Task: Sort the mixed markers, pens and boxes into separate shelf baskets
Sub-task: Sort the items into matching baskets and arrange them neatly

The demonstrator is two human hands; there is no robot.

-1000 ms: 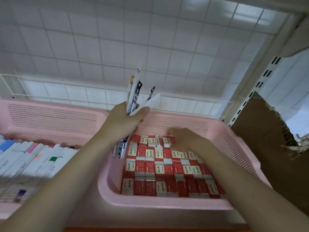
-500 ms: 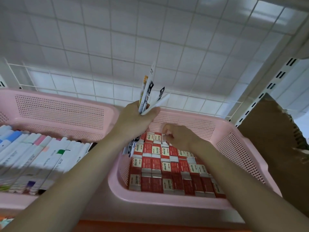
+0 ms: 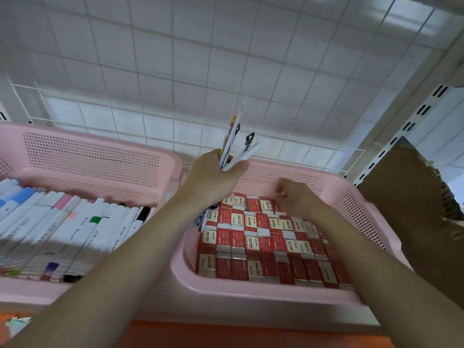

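the white wire grid (image 3: pixel 175 71) fills the back of the shelf behind everything. two pink baskets sit side by side on the shelf in front of me. the left basket (image 3: pixel 95 156) holds a row of white markers (image 3: pixel 75 227) lying close together, their coloured caps and bands showing. the right basket (image 3: pixel 263 290) is packed with small red and white boxes (image 3: pixel 253 242) in tight rows. a torn piece of brown cardboard (image 3: pixel 411 209) leans just beside the right basket's far side. my left hand (image 3: pixel 213 174) is raised over the gap between the two baskets, its fingers (image 3: pixel 236 167) curled round a bunch of pens (image 3: pixel 233 136) that fan upward, their lower ends sticking out below my wrist at the right basket's left wall. my right hand (image 3: pixel 296 197) is down among the back row of boxes; it is blurred, and i cannot tell whether its fingers are pinching anything.
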